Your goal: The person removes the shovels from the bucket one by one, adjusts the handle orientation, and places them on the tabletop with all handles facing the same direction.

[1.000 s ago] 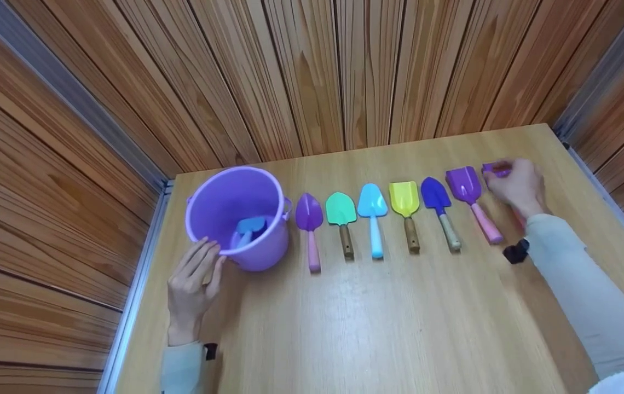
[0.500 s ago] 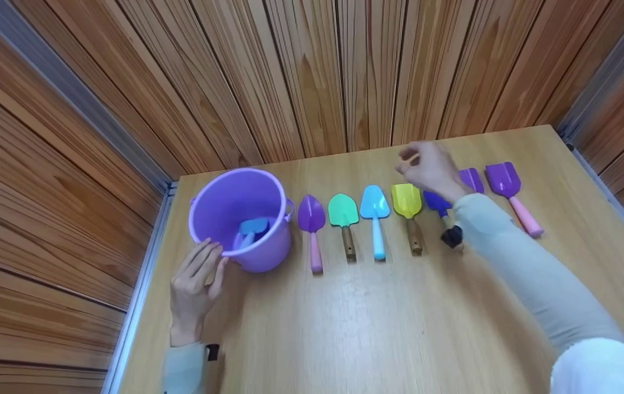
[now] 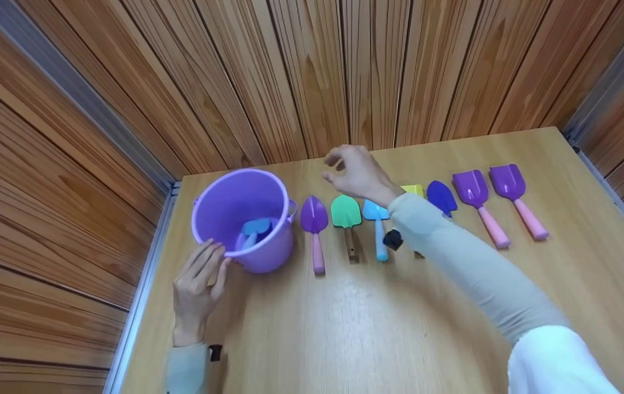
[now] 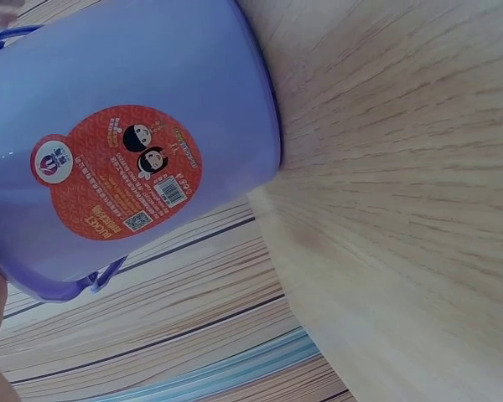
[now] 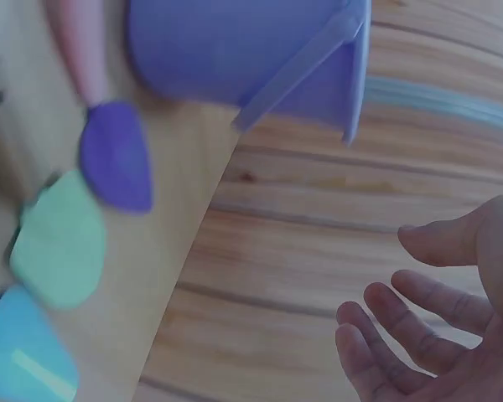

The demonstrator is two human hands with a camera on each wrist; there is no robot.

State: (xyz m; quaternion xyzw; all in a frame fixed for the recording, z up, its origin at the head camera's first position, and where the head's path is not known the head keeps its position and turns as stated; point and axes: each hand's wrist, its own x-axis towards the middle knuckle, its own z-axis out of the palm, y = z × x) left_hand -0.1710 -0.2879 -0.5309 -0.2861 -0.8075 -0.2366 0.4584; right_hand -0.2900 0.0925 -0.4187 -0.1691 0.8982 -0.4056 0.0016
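A purple bucket [image 3: 276, 254] stands at the back left of the table, and a blue tool [image 3: 257, 227] lies inside it. My left hand [image 3: 197, 293] grips the bucket's near rim, fingers over the edge and thumb outside. My right hand [image 3: 357, 174], loosely curved and holding nothing, hovers behind the green trowel [image 3: 346, 210]. Left of that lies a purple trowel [image 3: 313, 213] with a pink handle. A light blue trowel [image 3: 380, 241] is partly under my right forearm. The right wrist view shows my thumb and fingers [image 5: 432, 331] spread apart.
Further right in the row are a yellow shovel [image 3: 413, 189], mostly covered by my sleeve, a dark blue trowel [image 3: 441, 197] and two purple shovels, a nearer one [image 3: 472, 189] and an outermost one [image 3: 508, 182]. Wooden panels [image 3: 323, 76] close in the table's back and sides.
My right hand has let go of the outermost purple shovel at the right end of the row and swept left above the tools. My left hand has stayed on the bucket's rim.
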